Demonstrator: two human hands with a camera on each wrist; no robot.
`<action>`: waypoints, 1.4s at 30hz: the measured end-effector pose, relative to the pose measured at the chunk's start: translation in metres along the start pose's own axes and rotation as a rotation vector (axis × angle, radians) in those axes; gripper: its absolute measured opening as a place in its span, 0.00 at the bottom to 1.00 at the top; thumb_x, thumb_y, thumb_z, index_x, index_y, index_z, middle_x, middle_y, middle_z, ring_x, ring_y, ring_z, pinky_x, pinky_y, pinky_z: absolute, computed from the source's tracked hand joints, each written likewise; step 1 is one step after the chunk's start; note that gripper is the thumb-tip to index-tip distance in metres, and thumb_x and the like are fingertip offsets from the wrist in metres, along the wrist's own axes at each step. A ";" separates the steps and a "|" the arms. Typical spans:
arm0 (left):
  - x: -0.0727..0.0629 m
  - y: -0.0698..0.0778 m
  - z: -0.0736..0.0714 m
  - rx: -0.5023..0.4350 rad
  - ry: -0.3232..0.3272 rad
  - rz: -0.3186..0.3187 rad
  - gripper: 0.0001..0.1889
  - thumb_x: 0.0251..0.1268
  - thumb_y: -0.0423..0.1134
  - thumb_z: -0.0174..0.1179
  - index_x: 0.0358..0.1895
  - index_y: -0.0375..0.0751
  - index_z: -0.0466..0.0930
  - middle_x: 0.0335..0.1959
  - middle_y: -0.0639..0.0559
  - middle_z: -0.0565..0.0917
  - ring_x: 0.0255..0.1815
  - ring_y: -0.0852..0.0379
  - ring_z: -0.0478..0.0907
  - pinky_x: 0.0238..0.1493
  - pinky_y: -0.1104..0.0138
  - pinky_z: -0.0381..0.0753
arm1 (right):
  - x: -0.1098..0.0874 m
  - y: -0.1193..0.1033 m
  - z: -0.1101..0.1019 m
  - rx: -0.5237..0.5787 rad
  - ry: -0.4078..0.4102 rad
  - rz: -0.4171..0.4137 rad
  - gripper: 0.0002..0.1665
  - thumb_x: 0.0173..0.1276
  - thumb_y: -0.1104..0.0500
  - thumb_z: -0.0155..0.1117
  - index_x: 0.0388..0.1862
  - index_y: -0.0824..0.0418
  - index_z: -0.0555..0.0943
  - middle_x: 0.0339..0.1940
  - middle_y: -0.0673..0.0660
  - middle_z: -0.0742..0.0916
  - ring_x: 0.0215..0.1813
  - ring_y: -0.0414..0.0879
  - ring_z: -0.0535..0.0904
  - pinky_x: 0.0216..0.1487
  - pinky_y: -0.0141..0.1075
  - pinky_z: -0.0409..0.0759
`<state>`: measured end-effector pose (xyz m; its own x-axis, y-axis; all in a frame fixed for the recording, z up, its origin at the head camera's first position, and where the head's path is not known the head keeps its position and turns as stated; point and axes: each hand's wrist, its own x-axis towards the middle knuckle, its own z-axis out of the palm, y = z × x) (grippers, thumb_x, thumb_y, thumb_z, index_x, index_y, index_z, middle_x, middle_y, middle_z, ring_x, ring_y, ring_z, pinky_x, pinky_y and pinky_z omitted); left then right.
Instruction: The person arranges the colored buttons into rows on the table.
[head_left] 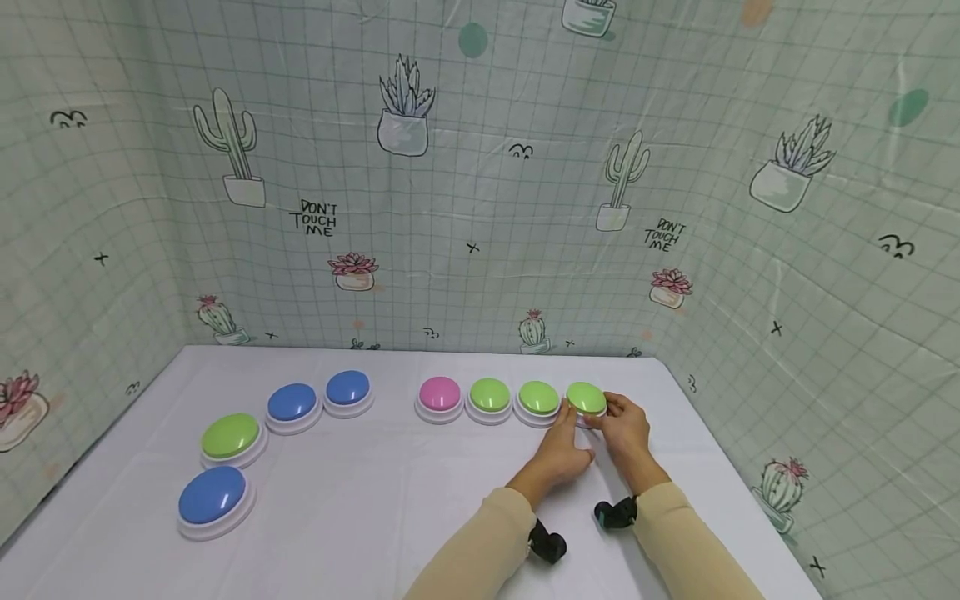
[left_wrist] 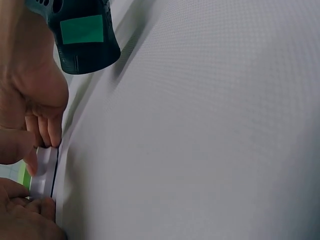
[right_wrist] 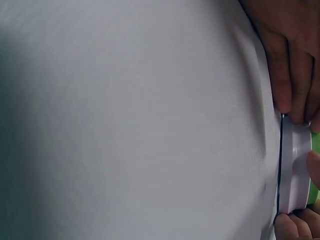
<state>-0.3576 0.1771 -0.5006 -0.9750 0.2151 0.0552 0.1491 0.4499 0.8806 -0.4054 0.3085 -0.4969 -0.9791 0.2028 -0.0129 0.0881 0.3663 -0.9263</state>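
At the right end of a row on the white table sits a green push button (head_left: 586, 397) with a round white base. My right hand (head_left: 627, 432) grips it from the right, thumb on the front of the base and fingers round its side. From the left, my left hand (head_left: 561, 448) touches the same base with fairly straight fingers, its thumb held away from it. In the left wrist view, the white base (left_wrist: 44, 172) shows between both hands. The right wrist view shows the left hand's fingers (right_wrist: 295, 75) against the base's edge.
Left of the held button stand two more green buttons (head_left: 538, 398) and a pink button (head_left: 440, 394). Further left are blue buttons (head_left: 292, 402) and another green button (head_left: 230, 436). Patterned cloth (head_left: 465, 192) hangs behind the table and along its sides.
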 end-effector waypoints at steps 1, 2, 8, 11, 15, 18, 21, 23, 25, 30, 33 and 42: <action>0.000 0.000 0.000 0.001 -0.001 0.005 0.44 0.61 0.31 0.66 0.80 0.25 0.57 0.85 0.36 0.53 0.85 0.43 0.53 0.84 0.59 0.55 | 0.000 0.000 0.000 -0.005 -0.002 -0.002 0.38 0.64 0.74 0.72 0.72 0.77 0.71 0.71 0.74 0.75 0.77 0.64 0.69 0.79 0.53 0.67; 0.000 -0.001 -0.001 0.001 -0.003 0.007 0.44 0.61 0.31 0.66 0.80 0.25 0.57 0.85 0.36 0.53 0.85 0.43 0.53 0.84 0.59 0.56 | -0.001 0.000 0.000 -0.013 -0.003 -0.004 0.38 0.64 0.73 0.72 0.73 0.77 0.70 0.71 0.74 0.75 0.77 0.64 0.69 0.79 0.52 0.67; -0.001 -0.002 -0.001 0.008 -0.009 0.010 0.45 0.59 0.32 0.67 0.81 0.28 0.57 0.85 0.37 0.54 0.85 0.43 0.53 0.83 0.59 0.57 | -0.004 -0.001 0.001 -0.063 0.001 0.003 0.41 0.65 0.71 0.73 0.75 0.77 0.68 0.73 0.74 0.73 0.78 0.65 0.67 0.80 0.53 0.65; -0.002 -0.003 -0.002 0.000 -0.012 0.002 0.45 0.60 0.32 0.67 0.81 0.29 0.57 0.85 0.38 0.54 0.85 0.44 0.53 0.83 0.60 0.56 | -0.006 -0.003 0.001 -0.101 0.005 0.007 0.41 0.66 0.69 0.74 0.75 0.77 0.68 0.73 0.74 0.74 0.78 0.65 0.67 0.80 0.54 0.64; -0.003 -0.003 -0.002 -0.004 -0.010 -0.003 0.45 0.60 0.31 0.67 0.81 0.29 0.58 0.85 0.38 0.55 0.85 0.44 0.53 0.83 0.59 0.56 | -0.007 -0.007 -0.001 -0.167 0.005 0.023 0.41 0.65 0.66 0.76 0.74 0.76 0.69 0.72 0.73 0.75 0.79 0.66 0.65 0.81 0.56 0.61; -0.005 -0.002 -0.003 0.003 -0.005 0.008 0.44 0.60 0.32 0.67 0.81 0.29 0.59 0.85 0.38 0.56 0.84 0.43 0.55 0.83 0.58 0.57 | -0.007 -0.010 -0.003 -0.203 0.018 0.030 0.41 0.65 0.65 0.77 0.73 0.76 0.71 0.71 0.72 0.76 0.78 0.67 0.64 0.81 0.58 0.60; -0.005 -0.001 -0.004 -0.002 -0.010 0.004 0.44 0.61 0.33 0.67 0.81 0.30 0.59 0.85 0.39 0.56 0.84 0.44 0.55 0.83 0.59 0.56 | -0.008 -0.013 -0.005 -0.213 0.034 0.036 0.40 0.64 0.64 0.77 0.72 0.76 0.72 0.70 0.73 0.77 0.78 0.68 0.65 0.80 0.59 0.61; -0.006 0.001 -0.005 -0.007 -0.014 0.003 0.44 0.62 0.34 0.67 0.81 0.30 0.59 0.85 0.39 0.57 0.84 0.44 0.55 0.83 0.59 0.57 | -0.008 -0.014 -0.006 -0.218 0.042 0.040 0.40 0.64 0.64 0.77 0.72 0.76 0.72 0.69 0.72 0.77 0.78 0.68 0.65 0.80 0.58 0.61; -0.007 0.001 -0.006 -0.016 -0.016 0.004 0.44 0.62 0.34 0.67 0.81 0.29 0.59 0.84 0.39 0.57 0.84 0.44 0.55 0.83 0.58 0.57 | -0.008 -0.014 -0.006 -0.223 0.044 0.036 0.40 0.64 0.64 0.77 0.71 0.76 0.72 0.69 0.73 0.77 0.78 0.68 0.65 0.80 0.58 0.61; -0.009 0.000 -0.007 -0.026 -0.011 0.011 0.44 0.61 0.33 0.67 0.81 0.29 0.59 0.84 0.38 0.58 0.84 0.43 0.55 0.83 0.57 0.57 | -0.011 -0.014 -0.005 -0.221 0.050 0.037 0.40 0.64 0.63 0.77 0.71 0.77 0.72 0.69 0.73 0.77 0.77 0.68 0.66 0.80 0.58 0.62; -0.011 -0.001 -0.007 -0.025 -0.011 0.003 0.43 0.62 0.33 0.67 0.81 0.31 0.60 0.84 0.39 0.59 0.84 0.44 0.55 0.83 0.58 0.57 | -0.013 -0.011 -0.003 -0.212 0.054 0.039 0.40 0.64 0.63 0.77 0.72 0.77 0.72 0.69 0.73 0.77 0.76 0.68 0.68 0.79 0.58 0.64; -0.024 -0.004 -0.018 -0.038 -0.013 -0.049 0.35 0.66 0.32 0.64 0.76 0.30 0.67 0.75 0.36 0.73 0.71 0.40 0.76 0.74 0.57 0.74 | -0.017 -0.003 0.000 -0.114 0.015 0.050 0.46 0.67 0.60 0.77 0.76 0.76 0.65 0.75 0.75 0.71 0.78 0.68 0.65 0.79 0.54 0.66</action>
<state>-0.3377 0.1545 -0.4971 -0.9789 0.2045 0.0056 0.0944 0.4273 0.8992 -0.3893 0.3044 -0.4942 -0.9702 0.2366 -0.0520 0.1582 0.4563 -0.8756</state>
